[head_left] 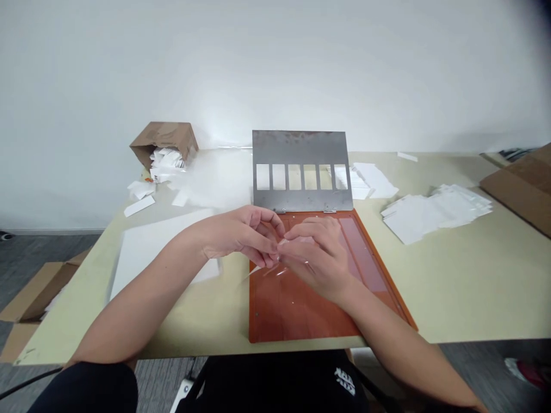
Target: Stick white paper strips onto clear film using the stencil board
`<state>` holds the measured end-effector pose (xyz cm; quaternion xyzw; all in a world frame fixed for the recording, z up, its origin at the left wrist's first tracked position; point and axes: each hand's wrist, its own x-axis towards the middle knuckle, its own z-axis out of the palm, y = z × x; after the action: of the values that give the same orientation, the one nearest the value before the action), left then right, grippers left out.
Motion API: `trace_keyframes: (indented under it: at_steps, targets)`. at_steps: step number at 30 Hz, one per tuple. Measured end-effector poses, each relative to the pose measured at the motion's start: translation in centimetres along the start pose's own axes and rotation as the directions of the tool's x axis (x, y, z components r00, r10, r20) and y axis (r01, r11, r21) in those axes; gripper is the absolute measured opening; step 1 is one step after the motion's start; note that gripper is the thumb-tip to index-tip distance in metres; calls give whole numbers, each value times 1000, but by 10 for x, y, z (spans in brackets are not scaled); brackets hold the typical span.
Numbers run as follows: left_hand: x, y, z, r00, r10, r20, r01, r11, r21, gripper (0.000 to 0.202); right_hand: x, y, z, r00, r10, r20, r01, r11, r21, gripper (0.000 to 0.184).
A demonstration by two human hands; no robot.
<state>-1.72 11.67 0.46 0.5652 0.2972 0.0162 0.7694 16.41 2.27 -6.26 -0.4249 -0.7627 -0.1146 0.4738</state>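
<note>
Over the orange board (275, 315), my left hand (245, 235) and right hand (318, 258) pinch clear film (270, 269). It trails leftward from the grip.

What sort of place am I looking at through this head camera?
Probably a small manual assembly or packing workroom: clear film handled over an orange board, stacks of white sheets on the table, and a tipped cardboard box spilling white pieces.
</note>
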Motion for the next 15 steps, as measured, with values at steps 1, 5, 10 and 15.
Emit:
trace_keyframes:
  at_steps: [1,5,10,15]
  targets:
    - [1,-1,0,1000,-7,-1,7,1000,-7,25,-1,-1,0,1000,-4,-4,4,1000,-7,18]
    - [6,-3,2,999,-40,-6,39,999,-27,28,-3,-2,0,1000,-23,-13,22,999,-29,21]
    - [9,-5,6,997,-76,-28,77,997,6,30,-6,-3,1,998,-36,49,39,997,-63,22]
    - [12,-6,12,993,-101,-55,104,994,41,32,-5,-4,2,993,-118,11,119,988,-95,22]
